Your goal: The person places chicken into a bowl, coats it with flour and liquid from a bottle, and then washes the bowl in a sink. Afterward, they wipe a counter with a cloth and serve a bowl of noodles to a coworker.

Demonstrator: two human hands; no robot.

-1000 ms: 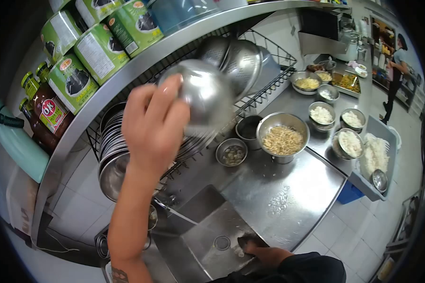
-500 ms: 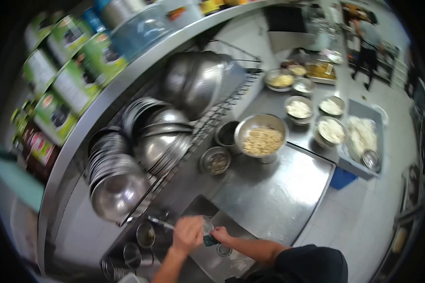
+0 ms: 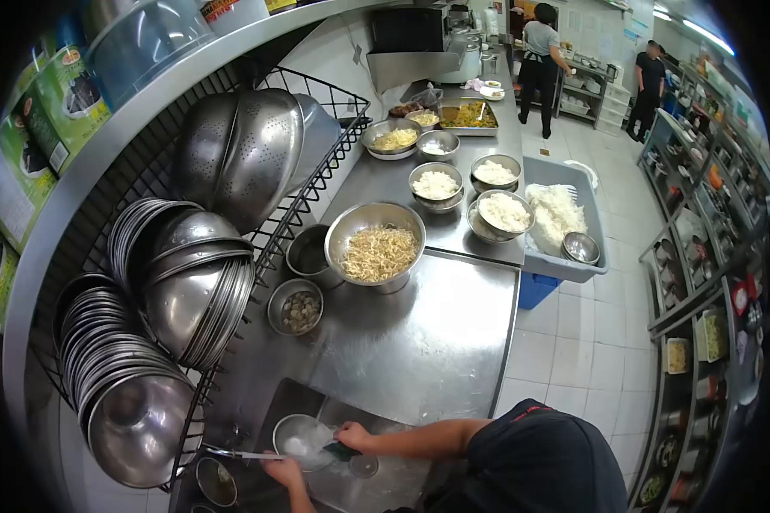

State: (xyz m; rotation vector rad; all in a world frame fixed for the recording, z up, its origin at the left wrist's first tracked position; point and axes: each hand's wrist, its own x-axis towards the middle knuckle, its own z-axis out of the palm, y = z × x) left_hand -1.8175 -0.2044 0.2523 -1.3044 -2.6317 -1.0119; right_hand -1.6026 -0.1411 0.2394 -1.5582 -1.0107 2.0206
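Note:
In the head view a round metal bowl [image 3: 295, 434] is over the sink basin [image 3: 393, 479], at the lower middle. My left hand [image 3: 286, 470] is closed at its near left rim, beside the end of the faucet spout [image 3: 239, 454]; its fingertips are partly hidden. My right hand [image 3: 353, 437] grips a dark green scouring pad [image 3: 341, 451] against the bowl's right side. Water or suds blur the bowl's inside. Below the pad, a small round drain [image 3: 364, 466] shows in the basin.
Left of the sink stands a wire rack [image 3: 261, 278] with stacked metal bowls [image 3: 141, 427] and colanders [image 3: 239, 158]. On the counter are a large bowl of noodle-like food [image 3: 376, 252] and a bowl of shellfish [image 3: 296, 308]. Two people [image 3: 541, 68] [image 3: 648, 90] stand far back.
The camera view has swung, so more of the kitchen aisle shows at right. My left hand has come down beside the bowl, whose round opening is now visible. My right hand keeps the green pad.

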